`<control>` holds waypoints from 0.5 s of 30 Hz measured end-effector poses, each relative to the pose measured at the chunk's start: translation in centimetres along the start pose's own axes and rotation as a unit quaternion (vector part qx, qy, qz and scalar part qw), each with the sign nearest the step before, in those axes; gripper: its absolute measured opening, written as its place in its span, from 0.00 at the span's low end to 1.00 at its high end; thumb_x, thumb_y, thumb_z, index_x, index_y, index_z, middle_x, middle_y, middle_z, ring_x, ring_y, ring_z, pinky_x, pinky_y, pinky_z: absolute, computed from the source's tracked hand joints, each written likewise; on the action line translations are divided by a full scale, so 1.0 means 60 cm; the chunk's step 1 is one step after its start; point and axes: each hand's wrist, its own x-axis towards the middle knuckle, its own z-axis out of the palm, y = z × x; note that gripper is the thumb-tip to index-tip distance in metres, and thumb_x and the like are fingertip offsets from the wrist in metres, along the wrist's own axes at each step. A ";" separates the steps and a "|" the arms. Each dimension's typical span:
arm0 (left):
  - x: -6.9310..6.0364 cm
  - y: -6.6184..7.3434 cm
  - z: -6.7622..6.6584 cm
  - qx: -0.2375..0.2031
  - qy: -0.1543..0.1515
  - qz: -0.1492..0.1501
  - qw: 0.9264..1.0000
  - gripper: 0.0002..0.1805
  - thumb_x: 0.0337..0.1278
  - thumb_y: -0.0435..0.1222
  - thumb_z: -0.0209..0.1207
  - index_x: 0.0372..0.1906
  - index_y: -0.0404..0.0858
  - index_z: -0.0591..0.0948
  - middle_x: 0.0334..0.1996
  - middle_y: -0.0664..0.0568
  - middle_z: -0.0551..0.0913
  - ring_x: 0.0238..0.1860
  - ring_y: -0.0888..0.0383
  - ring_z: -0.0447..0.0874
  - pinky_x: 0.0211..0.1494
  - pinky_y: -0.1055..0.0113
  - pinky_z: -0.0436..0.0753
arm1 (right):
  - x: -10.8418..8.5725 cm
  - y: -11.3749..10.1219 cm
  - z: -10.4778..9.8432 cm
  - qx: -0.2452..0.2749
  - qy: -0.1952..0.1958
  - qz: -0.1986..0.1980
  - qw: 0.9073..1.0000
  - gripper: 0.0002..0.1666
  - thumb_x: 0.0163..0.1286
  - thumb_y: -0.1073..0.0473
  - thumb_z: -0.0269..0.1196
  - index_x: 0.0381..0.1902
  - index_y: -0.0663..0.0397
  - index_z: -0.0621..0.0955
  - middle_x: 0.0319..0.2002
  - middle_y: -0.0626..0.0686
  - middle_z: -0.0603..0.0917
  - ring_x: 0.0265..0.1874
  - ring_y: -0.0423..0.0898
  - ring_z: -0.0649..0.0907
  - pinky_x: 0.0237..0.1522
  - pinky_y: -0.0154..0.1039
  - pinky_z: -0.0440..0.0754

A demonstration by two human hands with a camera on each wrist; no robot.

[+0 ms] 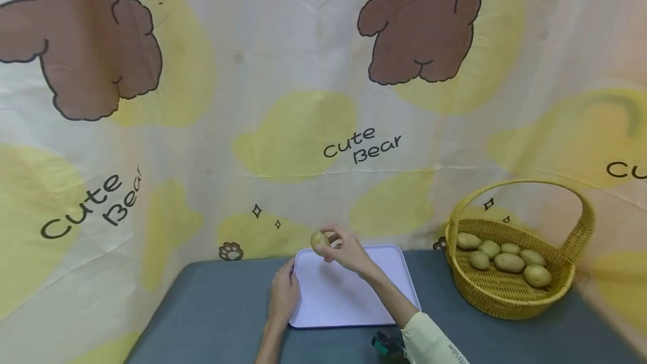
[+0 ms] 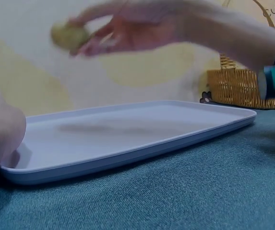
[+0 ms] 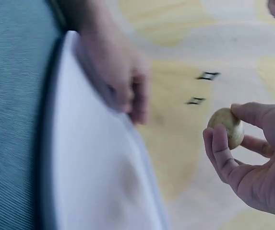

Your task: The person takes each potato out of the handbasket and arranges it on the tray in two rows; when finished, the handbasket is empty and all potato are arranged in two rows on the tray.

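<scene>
A small potato [image 1: 319, 242] is pinched between the thumb and fingers of my right hand [image 1: 346, 250], held in the air above the far left part of a white tray [image 1: 354, 299]. In the right wrist view the potato [image 3: 227, 127] looks round and pale brown, and fingertips touch it from both sides. My left hand [image 1: 284, 295] grips the tray's left rim, its fingers bent over the edge, as the right wrist view shows. The tray lies flat, with only a shadow on its surface. Part of the left hand [image 2: 3, 129] shows at the left wrist view's edge.
To the right of the tray stands a woven basket [image 1: 505, 308] with a tall handle and several potatoes [image 1: 509, 263] in it. A grey-blue cloth [image 1: 222, 302] covers the table. Behind it hangs a curtain [image 1: 298, 195] printed with bears.
</scene>
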 end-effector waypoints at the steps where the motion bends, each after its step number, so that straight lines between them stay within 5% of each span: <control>1: 0.000 0.001 0.001 0.001 0.003 0.005 1.000 0.20 0.71 0.24 0.54 0.64 0.27 0.80 0.58 0.32 0.85 0.61 0.33 0.84 0.65 0.39 0.82 | 0.001 0.007 0.010 -0.002 -0.002 0.007 1.000 0.30 0.69 0.62 0.70 0.67 0.62 0.76 0.48 0.69 0.82 0.31 0.54 0.89 0.38 0.49 0.92; 5: 0.003 0.000 0.004 0.003 0.012 0.022 1.000 0.19 0.69 0.23 0.55 0.62 0.27 0.81 0.55 0.32 0.86 0.57 0.34 0.86 0.61 0.40 0.83 | 0.000 0.039 0.041 -0.024 -0.017 0.037 0.999 0.32 0.66 0.68 0.68 0.68 0.65 0.75 0.42 0.68 0.83 0.33 0.59 0.88 0.38 0.46 0.89; 9: 0.001 -0.002 0.003 -0.005 0.012 0.018 1.000 0.21 0.66 0.23 0.58 0.63 0.27 0.80 0.52 0.32 0.87 0.53 0.37 0.88 0.58 0.41 0.85 | -0.006 0.064 0.059 -0.014 -0.093 0.073 0.993 0.39 0.65 0.74 0.63 0.74 0.70 0.69 0.53 0.74 0.80 0.50 0.62 0.87 0.50 0.42 0.88; 12: -0.001 0.000 0.002 -0.018 0.008 0.004 1.000 0.22 0.64 0.24 0.59 0.63 0.31 0.78 0.52 0.33 0.87 0.52 0.39 0.87 0.57 0.40 0.84 | -0.010 0.069 0.062 0.011 -0.153 0.095 0.984 0.40 0.69 0.75 0.58 0.77 0.73 0.62 0.67 0.78 0.73 0.69 0.70 0.77 0.71 0.55 0.79; 15: 0.001 0.002 0.002 -0.018 0.007 0.015 1.000 0.22 0.63 0.25 0.61 0.62 0.36 0.78 0.56 0.35 0.86 0.55 0.38 0.86 0.60 0.39 0.82 | -0.009 0.067 0.064 0.014 -0.183 0.088 0.979 0.41 0.70 0.74 0.55 0.78 0.76 0.57 0.73 0.78 0.67 0.74 0.71 0.70 0.78 0.62 0.66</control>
